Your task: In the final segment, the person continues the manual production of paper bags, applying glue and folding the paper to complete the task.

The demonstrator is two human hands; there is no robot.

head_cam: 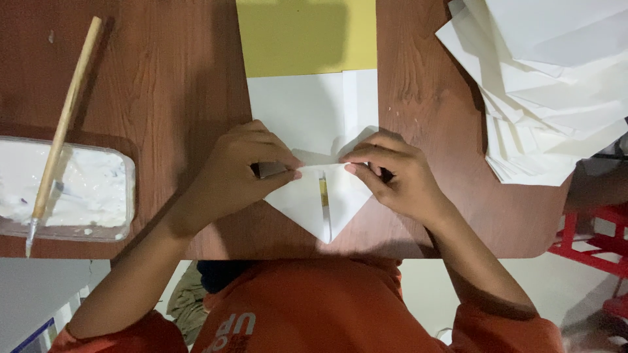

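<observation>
White folded paper (320, 202) at frame centre, pinched along its crease by my left hand (239, 173) and right hand (396, 176), fingers narrow; paste tub (98, 196) at left edge.

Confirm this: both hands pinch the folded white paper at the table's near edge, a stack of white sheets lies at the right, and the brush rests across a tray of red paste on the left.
One detail is wrong. The paste in the tray is white, not red, as the head view shows. The rest holds: left hand and right hand pinch the folded white paper, the stack of white sheets lies at the right, and the brush rests across the tray.
</observation>
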